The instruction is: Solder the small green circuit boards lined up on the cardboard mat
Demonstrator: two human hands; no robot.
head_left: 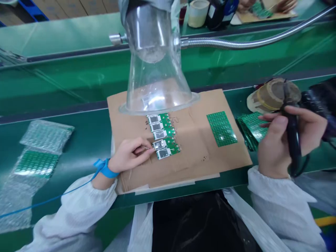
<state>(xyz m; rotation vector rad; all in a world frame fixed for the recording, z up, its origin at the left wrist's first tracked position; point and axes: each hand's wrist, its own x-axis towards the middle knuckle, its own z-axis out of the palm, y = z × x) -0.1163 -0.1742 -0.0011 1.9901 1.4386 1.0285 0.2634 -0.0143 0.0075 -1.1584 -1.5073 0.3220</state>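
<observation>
My left hand, with a blue strap round its wrist, has thumb and index finger pinched at the left edge of the small green boards. Whatever lies between those fingertips is too small to name. These boards, with grey rectangular parts, form a column on the cardboard. On the right, my right hand is wrapped round a black pen-like tool, its upper end near a round tan container. A green panel lies flat on the cardboard's right side.
A clear funnel-shaped hood hangs over the cardboard's back part. More green panels are stacked beside my right hand. Bubble-wrapped panels lie at left. A metal flexible arm crosses behind, near another person's hands.
</observation>
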